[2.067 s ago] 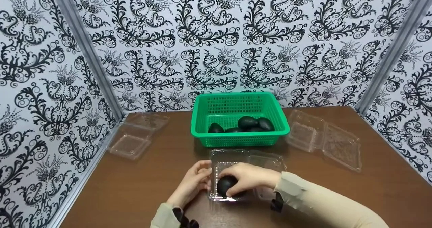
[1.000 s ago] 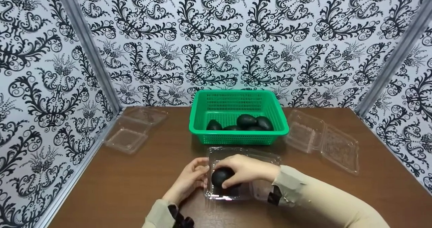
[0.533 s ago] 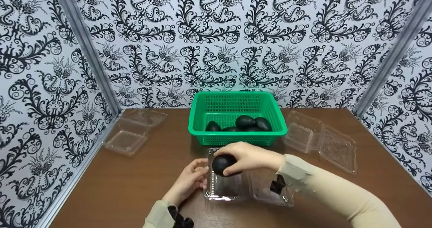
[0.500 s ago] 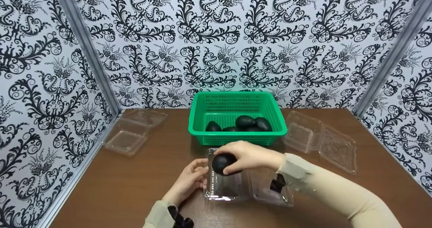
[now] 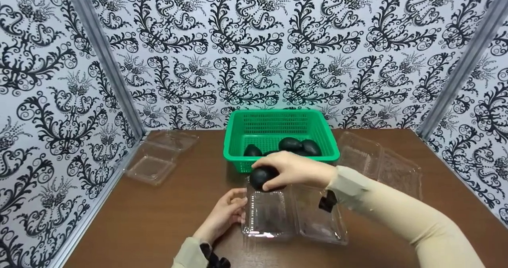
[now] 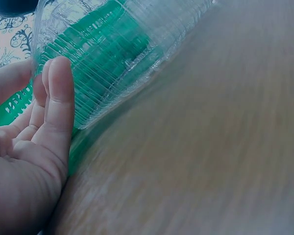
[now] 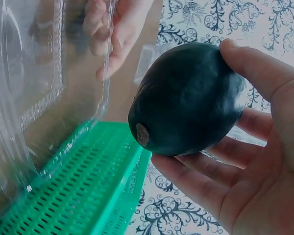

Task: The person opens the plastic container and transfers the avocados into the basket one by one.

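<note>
My right hand (image 5: 293, 168) grips a dark avocado (image 5: 262, 177) above the far end of the clear plastic clamshell container (image 5: 270, 212), close to the front of the green basket (image 5: 281, 166). In the right wrist view the avocado (image 7: 186, 100) sits between thumb and fingers, its brown stem scar showing. The clamshell lies with its lid (image 5: 319, 216) folded out to the right. At its left side my left hand (image 5: 224, 212) rests its fingertips against the rim and wall; the left wrist view shows these fingers (image 6: 61, 93) fairly straight along the ribbed plastic wall (image 6: 103, 73).
Several more avocados (image 5: 290, 144) lie in the green basket at the back of the brown table (image 5: 158, 216). One open clamshell (image 5: 152, 166) stands at the far left and another (image 5: 361, 153) right of the basket, partly behind the right arm. Patterned walls (image 5: 262, 61) enclose the table.
My right hand has lifted the avocado up out of the clamshell and carried it away from me, toward the basket. My left hand has stayed at the clamshell's left side.
</note>
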### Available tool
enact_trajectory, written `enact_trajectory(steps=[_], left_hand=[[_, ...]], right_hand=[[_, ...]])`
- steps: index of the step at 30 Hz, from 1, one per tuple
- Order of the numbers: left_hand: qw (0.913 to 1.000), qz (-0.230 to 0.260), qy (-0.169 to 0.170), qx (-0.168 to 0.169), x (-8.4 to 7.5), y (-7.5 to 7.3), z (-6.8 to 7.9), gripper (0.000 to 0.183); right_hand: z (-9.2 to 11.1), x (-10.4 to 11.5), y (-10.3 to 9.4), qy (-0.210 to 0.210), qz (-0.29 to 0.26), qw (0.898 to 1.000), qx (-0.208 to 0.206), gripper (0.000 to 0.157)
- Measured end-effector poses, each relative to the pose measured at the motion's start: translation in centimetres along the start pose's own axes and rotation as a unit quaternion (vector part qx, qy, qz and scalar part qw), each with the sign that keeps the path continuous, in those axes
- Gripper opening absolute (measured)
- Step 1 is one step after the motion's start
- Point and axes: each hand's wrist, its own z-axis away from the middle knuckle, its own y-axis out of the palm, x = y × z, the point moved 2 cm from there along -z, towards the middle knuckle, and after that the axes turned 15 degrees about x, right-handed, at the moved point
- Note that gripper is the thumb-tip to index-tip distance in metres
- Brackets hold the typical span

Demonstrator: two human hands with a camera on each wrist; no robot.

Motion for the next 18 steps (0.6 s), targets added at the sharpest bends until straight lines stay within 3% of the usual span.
enact_trajectory(steps=[6, 18], left_hand=[[1.0000, -0.003, 0.003, 0.000, -0.1, 0.1, 0.0, 0.046], [0.9999, -0.010, 0.006, 0.006, 0.1, -0.1, -0.2, 0.042]], right_hand=[[-0.6, -0.2, -2.0, 0.006, 0.029, 1.000, -0.004, 0.056], [-1.9, -1.5, -4.8, 0.031, -0.001, 0.999, -0.038, 0.054]])
